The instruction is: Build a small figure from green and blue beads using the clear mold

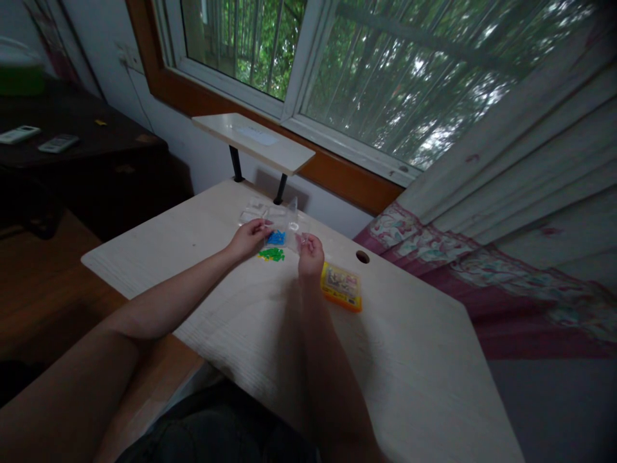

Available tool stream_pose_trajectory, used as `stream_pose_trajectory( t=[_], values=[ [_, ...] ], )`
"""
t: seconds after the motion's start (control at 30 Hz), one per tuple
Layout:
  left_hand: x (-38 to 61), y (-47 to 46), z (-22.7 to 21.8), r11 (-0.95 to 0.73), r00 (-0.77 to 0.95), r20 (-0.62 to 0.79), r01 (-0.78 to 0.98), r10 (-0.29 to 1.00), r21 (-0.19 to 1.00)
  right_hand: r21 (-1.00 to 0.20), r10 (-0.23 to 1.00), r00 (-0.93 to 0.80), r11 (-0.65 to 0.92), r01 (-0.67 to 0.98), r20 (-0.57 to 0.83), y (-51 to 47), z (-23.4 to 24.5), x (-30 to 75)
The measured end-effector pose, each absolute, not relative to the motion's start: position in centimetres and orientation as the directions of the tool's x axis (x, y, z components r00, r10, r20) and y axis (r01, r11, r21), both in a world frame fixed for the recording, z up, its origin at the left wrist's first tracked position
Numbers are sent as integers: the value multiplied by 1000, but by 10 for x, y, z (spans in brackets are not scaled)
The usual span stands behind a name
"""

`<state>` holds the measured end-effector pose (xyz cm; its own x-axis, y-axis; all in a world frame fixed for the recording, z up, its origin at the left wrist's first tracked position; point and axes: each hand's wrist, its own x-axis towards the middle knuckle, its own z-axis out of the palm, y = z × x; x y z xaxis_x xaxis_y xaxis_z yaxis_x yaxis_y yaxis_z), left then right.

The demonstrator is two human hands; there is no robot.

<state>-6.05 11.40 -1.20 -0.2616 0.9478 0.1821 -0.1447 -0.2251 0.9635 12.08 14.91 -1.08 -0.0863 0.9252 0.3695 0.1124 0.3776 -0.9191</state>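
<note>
Both my hands reach to the far part of a pale wooden table (241, 302). My left hand (249, 238) pinches the left edge of a clear plastic bag (285, 220). My right hand (310, 253) is closed on the bag's right edge, so the bag hangs between them just above the tabletop. Blue small pieces (276, 238) show through or under the bag. A small heap of green pieces (271, 254) lies on the table right in front of them. A yellow box (342, 285) with a printed lid lies just right of my right wrist.
More clear bags (253, 211) lie beyond my left hand. A raised white shelf (253, 141) on black legs stands at the table's far edge under the window. A round cable hole (362, 256) is near the box. A dark cabinet (72, 154) with remotes stands left; patterned bedding (506, 270) lies right.
</note>
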Motion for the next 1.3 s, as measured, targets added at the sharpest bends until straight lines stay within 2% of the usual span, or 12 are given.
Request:
stream_pose_trajectory(
  t=[0.17, 0.3, 0.47, 0.6, 0.77, 1.1, 1.3],
  values=[
    [-63, 116, -16, -242, -264, 222, -49, 939, 969, -960, 962, -45, 273, 65, 271, 148, -13, 119],
    [-64, 111, -14, -258, -240, 280, 118, 930, 959, -946, 963, -18, 267, 181, 269, 147, -13, 126],
    [-65, 101, -8, -287, -166, 366, 367, 916, 885, -910, 954, -5, 287, 299, 300, 148, -18, 131],
    [-62, 96, -3, -296, -117, 369, 402, 922, 867, -879, 943, 14, 304, 367, 332, 149, -20, 132],
    [-61, 94, 0, -351, -34, 407, 444, 913, 825, -867, 958, 33, 242, 435, 284, 145, -15, 135],
    [-64, 88, 9, -340, -21, 398, 479, 917, 809, -912, 969, -27, 241, 330, 246, 141, -11, 136],
    [-59, 83, 12, -377, -9, 432, 469, 902, 798, -879, 934, 8, 334, 339, 358, 137, 4, 139]
  ],
)
